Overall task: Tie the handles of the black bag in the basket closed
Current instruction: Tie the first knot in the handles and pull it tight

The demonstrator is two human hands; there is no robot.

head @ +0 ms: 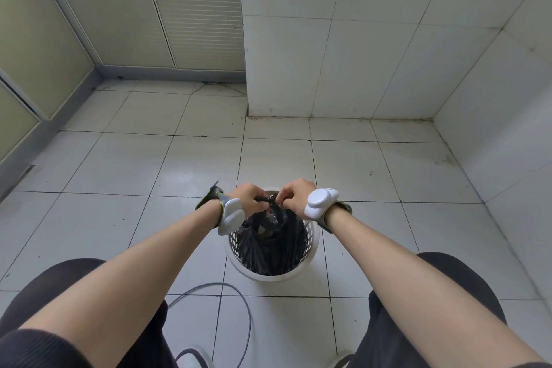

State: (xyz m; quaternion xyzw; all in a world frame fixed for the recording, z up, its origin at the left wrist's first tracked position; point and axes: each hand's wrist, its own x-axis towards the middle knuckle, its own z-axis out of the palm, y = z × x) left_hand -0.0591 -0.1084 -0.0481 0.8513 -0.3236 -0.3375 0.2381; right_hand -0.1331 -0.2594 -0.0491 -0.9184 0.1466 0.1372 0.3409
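A black plastic bag (273, 245) sits inside a round white perforated basket (312, 236) on the tiled floor between my knees. Its handles (270, 199) are gathered into a twisted bunch above the basket's far rim. My left hand (249, 197) pinches the handles from the left, fingers closed on them. From the right, my right hand (297, 194) grips the same bunch, and the two hands nearly touch. Both wrists carry white devices on straps. The knot itself is partly hidden by my fingers.
A grey cable (239, 299) loops over the floor just in front of the basket. White tiled walls (358, 54) stand ahead and to the right, a frosted sliding door (134, 9) to the left. My dark-trousered legs flank the basket.
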